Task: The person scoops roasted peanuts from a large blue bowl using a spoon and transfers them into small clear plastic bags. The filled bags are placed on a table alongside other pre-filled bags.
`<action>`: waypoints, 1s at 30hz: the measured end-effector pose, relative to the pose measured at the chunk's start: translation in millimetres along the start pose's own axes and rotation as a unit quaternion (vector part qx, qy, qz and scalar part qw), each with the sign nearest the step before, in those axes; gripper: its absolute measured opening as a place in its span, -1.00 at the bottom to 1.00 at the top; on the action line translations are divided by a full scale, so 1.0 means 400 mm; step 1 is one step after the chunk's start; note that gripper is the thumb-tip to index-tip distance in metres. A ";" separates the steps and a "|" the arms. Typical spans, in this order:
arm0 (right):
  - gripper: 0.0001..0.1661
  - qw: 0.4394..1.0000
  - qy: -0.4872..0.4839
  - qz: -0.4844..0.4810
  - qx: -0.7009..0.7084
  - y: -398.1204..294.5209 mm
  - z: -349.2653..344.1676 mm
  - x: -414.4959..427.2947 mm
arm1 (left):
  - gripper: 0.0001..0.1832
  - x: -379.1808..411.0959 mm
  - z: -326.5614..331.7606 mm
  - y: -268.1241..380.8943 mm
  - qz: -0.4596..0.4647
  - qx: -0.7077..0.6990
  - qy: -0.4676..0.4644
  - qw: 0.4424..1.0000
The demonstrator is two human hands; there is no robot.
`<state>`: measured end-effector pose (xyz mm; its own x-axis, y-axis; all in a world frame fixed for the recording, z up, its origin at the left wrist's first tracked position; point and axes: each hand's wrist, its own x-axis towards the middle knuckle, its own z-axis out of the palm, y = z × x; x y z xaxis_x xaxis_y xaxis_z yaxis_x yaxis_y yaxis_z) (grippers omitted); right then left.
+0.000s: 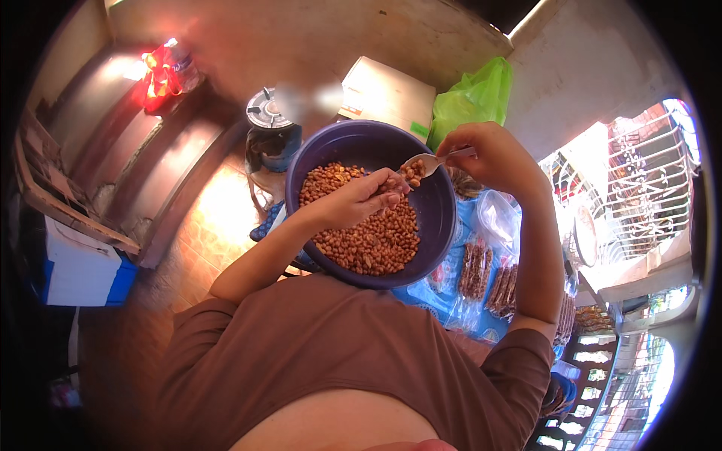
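Note:
A large purple plastic basin (443, 248) sits in front of my torso, holding a heap of reddish-brown peanuts (366, 248). My right hand (479, 149) grips the handle of a metal spoon (431, 163) above the basin's right side. Several peanuts lie in the spoon's bowl, which tilts toward my left hand (378, 194). That hand is over the peanuts, fingers curled close to the spoon's tip. Whether something thin, such as clear plastic, is held in those fingers cannot be made out.
Filled clear packets (475, 270) and a clear plastic bag (499, 217) lie on a blue patterned cloth (437, 301) to the right. Beyond the basin are a gas burner (269, 108), a cardboard box (389, 93) and a green plastic bag (474, 98). Steps (169, 146) rise at left.

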<state>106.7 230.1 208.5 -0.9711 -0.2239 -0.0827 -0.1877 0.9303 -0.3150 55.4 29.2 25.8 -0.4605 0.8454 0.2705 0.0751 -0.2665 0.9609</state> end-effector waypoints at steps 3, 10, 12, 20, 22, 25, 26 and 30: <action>-0.85 0.999 0.025 -0.011 -0.032 -0.006 0.002 0.002 | -0.73 0.001 0.005 0.001 -0.007 -0.027 0.012 1.000; -0.87 0.979 0.084 -0.052 -0.176 -0.060 -0.008 -0.019 | -0.73 0.015 0.000 0.005 -0.009 -0.038 0.006 0.999; -0.88 0.973 0.103 -0.066 -0.195 -0.072 -0.005 -0.025 | -0.74 0.020 0.000 0.007 0.006 -0.054 0.001 0.999; -0.85 0.938 0.185 -0.104 -0.275 -0.130 -0.031 -0.069 | -0.75 0.040 0.005 0.019 0.083 -0.043 0.005 0.996; -0.90 0.939 0.211 -0.092 -0.257 -0.144 -0.038 -0.086 | -0.76 0.034 0.002 0.014 0.104 -0.057 0.015 0.993; -0.91 0.951 0.231 -0.050 -0.200 -0.137 -0.027 -0.110 | -0.76 0.029 -0.011 0.025 0.127 -0.043 0.037 0.990; -0.89 0.962 0.194 -0.028 -0.189 -0.127 -0.013 -0.118 | -0.75 0.018 -0.018 0.031 0.111 -0.032 0.049 0.992; -0.83 0.985 0.043 -0.089 -0.144 -0.058 0.157 -0.077 | -0.75 0.006 -0.046 0.033 0.112 0.010 0.078 0.991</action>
<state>150.1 197.1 159.0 -0.9256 -0.3770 0.0346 -0.3781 0.9251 -0.0349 39.0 19.0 38.1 -0.5614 0.6843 0.4653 0.2066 -0.4285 0.8796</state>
